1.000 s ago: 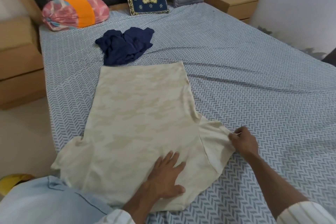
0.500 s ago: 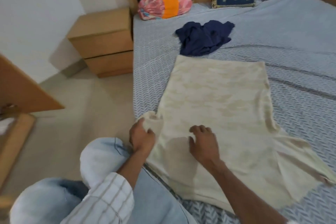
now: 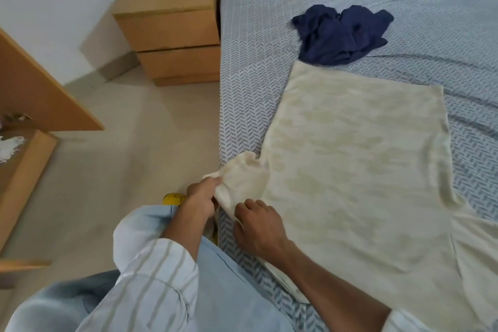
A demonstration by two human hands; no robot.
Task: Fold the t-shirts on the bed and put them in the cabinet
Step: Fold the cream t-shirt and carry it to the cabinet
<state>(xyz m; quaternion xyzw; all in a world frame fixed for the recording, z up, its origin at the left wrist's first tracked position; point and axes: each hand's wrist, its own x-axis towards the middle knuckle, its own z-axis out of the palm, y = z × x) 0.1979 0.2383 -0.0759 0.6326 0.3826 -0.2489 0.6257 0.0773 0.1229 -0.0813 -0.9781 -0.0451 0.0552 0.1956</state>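
While the cream t-shirt [image 3: 358, 170] lies flat on the bed [image 3: 256, 62], left hand [image 3: 200, 201] and right hand [image 3: 256, 226], fingers curled, pinching its sleeve [image 3: 239, 178].

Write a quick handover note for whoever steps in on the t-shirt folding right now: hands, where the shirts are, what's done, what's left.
Left hand: pinches the near sleeve of the cream t-shirt at the bed's edge.
Right hand: curled on the same shirt's near edge, beside the left hand.
Cream t-shirt: spread flat on the bed, no fold made yet.
Navy t-shirt: crumpled, lying just beyond the cream one, toward the pillows.
Done: cream shirt laid out.
Left: fold both shirts and put them in the cabinet.
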